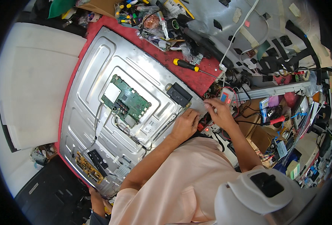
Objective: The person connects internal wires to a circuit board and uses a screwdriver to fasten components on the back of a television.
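Note:
A large silver metal back panel of a flat television (83, 93) lies on a red-covered table. My left hand (186, 122) is at the panel's near right edge, its fingers curled together; what they pinch, if anything, is too small to make out. Just to the right, my right hand (219, 111) has its fingers bent toward the same corner, and their tips hold something I cannot make out. Close to both hands, a black box-shaped part (179, 94) sits on the panel. A green circuit board (126, 99) with a white square is mounted mid-panel.
A yellow-black screwdriver (186, 65) lies on the red cover (166, 62), near a pile of tools (151, 22). A brown circuit board (88, 168) sits at the panel's lower left. Another person's hand (96, 198) touches that corner. Cables and a red-white meter (226, 96) crowd the right.

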Demonstrator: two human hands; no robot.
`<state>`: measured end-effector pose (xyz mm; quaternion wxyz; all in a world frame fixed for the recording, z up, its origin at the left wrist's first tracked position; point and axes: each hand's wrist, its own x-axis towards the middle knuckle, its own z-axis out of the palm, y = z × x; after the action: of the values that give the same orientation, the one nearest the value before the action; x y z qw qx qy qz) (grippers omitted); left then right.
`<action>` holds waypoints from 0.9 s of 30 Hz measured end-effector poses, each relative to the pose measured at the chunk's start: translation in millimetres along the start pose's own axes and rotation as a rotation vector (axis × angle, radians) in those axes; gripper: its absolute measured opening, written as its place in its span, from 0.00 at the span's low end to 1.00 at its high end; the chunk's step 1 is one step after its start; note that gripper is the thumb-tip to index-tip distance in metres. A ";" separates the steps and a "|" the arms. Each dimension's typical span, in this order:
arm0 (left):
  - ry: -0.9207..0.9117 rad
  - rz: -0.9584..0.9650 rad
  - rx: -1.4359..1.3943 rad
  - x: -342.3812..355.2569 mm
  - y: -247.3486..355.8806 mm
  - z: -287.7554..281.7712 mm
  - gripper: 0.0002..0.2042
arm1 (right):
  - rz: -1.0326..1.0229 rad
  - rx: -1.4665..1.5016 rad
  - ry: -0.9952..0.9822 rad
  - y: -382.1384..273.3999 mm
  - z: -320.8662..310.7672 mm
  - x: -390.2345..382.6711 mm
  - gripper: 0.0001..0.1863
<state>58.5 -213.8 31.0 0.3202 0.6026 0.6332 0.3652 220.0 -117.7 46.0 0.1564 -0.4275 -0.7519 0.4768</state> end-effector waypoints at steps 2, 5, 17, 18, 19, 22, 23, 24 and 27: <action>-0.022 -0.032 -0.005 -2.2 -0.8 -0.2 0.05 | 0.009 0.099 -0.146 -11.8 0.0 -9.6 0.11; -0.078 -0.133 -0.041 -6.0 2.8 -3.8 0.06 | -0.035 0.128 -0.132 -7.7 13.0 -20.0 0.11; -0.012 -0.673 -0.835 -10.3 16.6 -17.1 0.11 | 0.394 0.793 0.005 -5.4 29.1 -19.3 0.10; -0.020 -0.641 -0.840 -11.4 13.6 -19.4 0.11 | 0.380 0.753 -0.010 -7.6 30.6 -16.0 0.10; -0.002 -0.619 -0.850 -20.3 8.7 -23.3 0.11 | 0.366 0.709 -0.051 -12.4 38.5 -14.8 0.10; 0.123 -0.523 -0.731 -38.8 -3.5 -24.6 0.11 | 0.136 0.396 -0.059 -12.6 54.5 -18.3 0.12; 0.176 -0.467 -0.784 -36.3 0.2 -24.2 0.11 | 0.088 0.426 -0.027 -22.7 57.4 -18.8 0.14; 0.248 -0.345 -0.650 -40.6 -24.3 -2.7 0.10 | 0.042 0.478 -0.013 -36.0 57.2 -20.9 0.16; 0.300 -0.380 -0.521 -45.3 -6.1 -18.8 0.08 | 0.051 0.397 -0.213 -39.0 54.5 -23.8 0.18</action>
<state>42.6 -260.5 34.2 0.4287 0.3118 0.6595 0.5330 179.7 -175.4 56.3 0.1453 -0.3543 -0.6446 0.6617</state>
